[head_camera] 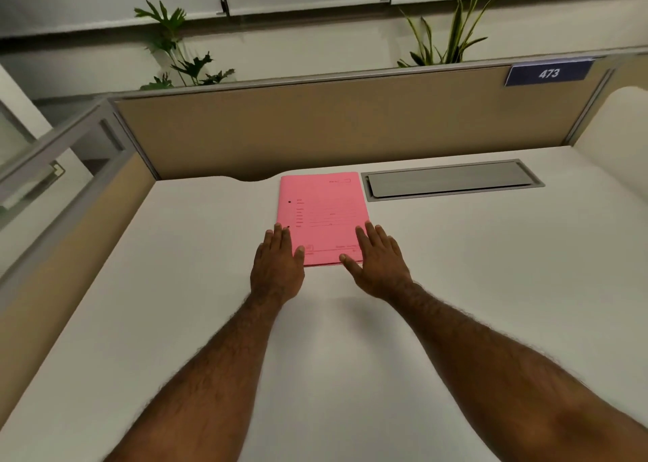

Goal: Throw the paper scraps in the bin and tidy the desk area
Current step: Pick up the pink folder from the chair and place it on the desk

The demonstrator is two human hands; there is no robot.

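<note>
A pink folder [322, 212] with printed lines lies flat on the white desk [491, 268], near the back partition. My left hand [278, 261] rests flat on the folder's near left corner, fingers straight and together. My right hand [378, 261] lies flat on its near right corner, thumb spread over the front edge. Neither hand grips anything. No paper scraps or bin are in view.
A grey cable-tray lid [452, 181] is set into the desk right of the folder. A tan partition [315, 128] with a blue "473" tag [548, 73] stands behind. Plants [182, 51] rise beyond it. A glass side panel [52, 167] is at left.
</note>
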